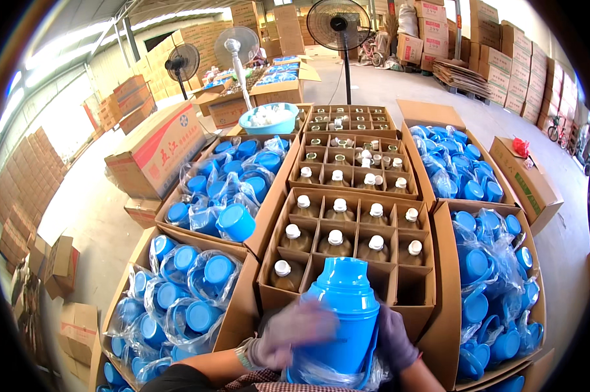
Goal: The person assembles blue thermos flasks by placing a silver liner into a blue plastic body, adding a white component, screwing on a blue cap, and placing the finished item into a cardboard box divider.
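Observation:
A blue plastic thermos jug (339,320) stands upright close to my body, crumpled clear plastic film (327,375) around its base. My right hand (394,340), in a purple-grey glove, grips the jug's right side by the handle; some fingers are hidden behind it. Across the jug's left side lies my left hand (295,334), gloved too, its fingers smeared by motion. Just beyond the jug is a divided carton (347,196) with dark bottles in its cells, which look like flask liners with white caps (335,237). A few near cells look dark, with no bottle visible.
Open cartons of blue jugs in plastic film flank me on the left (170,297) and right (497,287). Behind the near carton sits another divided carton (354,160). A light-blue basin (269,119) holds white pieces. Standing fans (338,26) and stacked boxes (432,32) are farther back.

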### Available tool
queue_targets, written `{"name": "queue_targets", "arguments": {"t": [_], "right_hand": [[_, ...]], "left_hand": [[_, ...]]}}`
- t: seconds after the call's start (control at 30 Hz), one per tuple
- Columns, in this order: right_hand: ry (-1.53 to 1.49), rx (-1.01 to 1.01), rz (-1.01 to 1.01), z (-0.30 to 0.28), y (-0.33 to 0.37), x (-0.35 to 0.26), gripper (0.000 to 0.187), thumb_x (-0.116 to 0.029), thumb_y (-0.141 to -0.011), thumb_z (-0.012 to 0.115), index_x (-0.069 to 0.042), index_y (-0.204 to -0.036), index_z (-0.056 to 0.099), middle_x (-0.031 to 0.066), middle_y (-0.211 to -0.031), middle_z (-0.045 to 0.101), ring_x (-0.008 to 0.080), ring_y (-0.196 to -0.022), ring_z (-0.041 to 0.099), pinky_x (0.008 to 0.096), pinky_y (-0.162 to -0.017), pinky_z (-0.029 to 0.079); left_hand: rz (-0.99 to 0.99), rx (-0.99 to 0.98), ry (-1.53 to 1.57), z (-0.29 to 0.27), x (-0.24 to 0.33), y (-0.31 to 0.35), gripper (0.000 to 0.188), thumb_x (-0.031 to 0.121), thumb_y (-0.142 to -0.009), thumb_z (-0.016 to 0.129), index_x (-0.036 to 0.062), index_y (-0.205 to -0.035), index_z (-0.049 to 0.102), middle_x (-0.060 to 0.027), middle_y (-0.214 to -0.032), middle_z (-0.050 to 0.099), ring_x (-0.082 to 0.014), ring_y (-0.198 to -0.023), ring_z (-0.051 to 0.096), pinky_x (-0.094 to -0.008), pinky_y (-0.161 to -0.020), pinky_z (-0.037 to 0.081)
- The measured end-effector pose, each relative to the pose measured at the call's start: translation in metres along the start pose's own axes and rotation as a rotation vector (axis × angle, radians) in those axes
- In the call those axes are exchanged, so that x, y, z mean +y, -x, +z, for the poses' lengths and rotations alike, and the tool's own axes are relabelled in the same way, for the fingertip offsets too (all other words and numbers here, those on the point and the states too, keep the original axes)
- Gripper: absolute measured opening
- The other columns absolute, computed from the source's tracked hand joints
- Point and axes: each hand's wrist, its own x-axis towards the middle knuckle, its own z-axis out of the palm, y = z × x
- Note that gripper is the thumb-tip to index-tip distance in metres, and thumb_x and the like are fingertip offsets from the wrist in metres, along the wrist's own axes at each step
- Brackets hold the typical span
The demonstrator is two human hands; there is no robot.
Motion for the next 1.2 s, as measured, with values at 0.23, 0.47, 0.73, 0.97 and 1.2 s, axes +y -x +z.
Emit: {"name": "queue_targets", "arguments": {"t": [0.23, 0.47, 0.73, 0.97, 1.2], "right_hand": [[-0.067, 0.170, -0.422, 0.011, -0.006, -0.008, 0.073, -0.048, -0.110, 0.036, 0.015, -0.144, 0.046, 0.0308, -0.148, 0.053, 0.0433, -0.139, 0.051, 0.0440, -0.118, 0.036], [-0.006, 0.317, -0.654, 0.011, 0.009, -0.033, 0.065, -0.042, -0.111, 0.039, 0.012, -0.147, 0.045, 0.0289, -0.151, 0.051, 0.0385, -0.140, 0.052, 0.0393, -0.117, 0.038], [0.072, 0.342, -0.648, 0.007, 0.005, -0.022, 0.065, -0.035, -0.104, 0.048, 0.012, -0.149, 0.041, 0.0285, -0.148, 0.054, 0.0356, -0.136, 0.057, 0.0403, -0.109, 0.047], [-0.155, 0.246, -0.649, -0.002, 0.012, -0.044, 0.067, -0.039, -0.104, 0.044, 0.011, -0.150, 0.042, 0.0314, -0.153, 0.047, 0.0425, -0.139, 0.051, 0.0401, -0.118, 0.035], [-0.331, 0.251, -0.214, -0.013, -0.005, 0.022, 0.053, -0.020, -0.105, 0.049, 0.010, -0.149, 0.044, 0.0289, -0.143, 0.059, 0.0356, -0.134, 0.058, 0.0391, -0.113, 0.043]], "left_hand": [[-0.210, 0.087, -0.056, 0.013, -0.016, 0.022, 0.088, 0.067, -0.106, 0.027, -0.0079, -0.144, 0.052, -0.0260, -0.149, 0.054, -0.0330, -0.143, 0.048, -0.0456, -0.123, 0.028], [-0.379, 0.297, -0.196, 0.021, 0.001, 0.004, 0.087, 0.063, -0.108, 0.020, -0.0096, -0.139, 0.056, -0.0289, -0.143, 0.056, -0.0421, -0.138, 0.052, -0.0573, -0.122, 0.026], [-0.378, 0.296, -0.202, 0.022, -0.005, -0.002, 0.083, 0.059, -0.109, 0.025, -0.0122, -0.138, 0.056, -0.0313, -0.147, 0.053, -0.0436, -0.141, 0.049, -0.0523, -0.120, 0.032], [-0.738, 0.443, 0.343, 0.020, -0.026, 0.016, 0.083, 0.062, -0.108, 0.026, -0.0076, -0.150, 0.043, -0.0285, -0.146, 0.055, -0.0365, -0.137, 0.054, -0.0414, -0.118, 0.037], [-0.487, 0.152, -0.053, 0.013, -0.021, 0.017, 0.080, 0.061, -0.109, 0.023, -0.0038, -0.135, 0.063, -0.0206, -0.137, 0.064, -0.0349, -0.133, 0.058, -0.0545, -0.119, 0.033]]}}
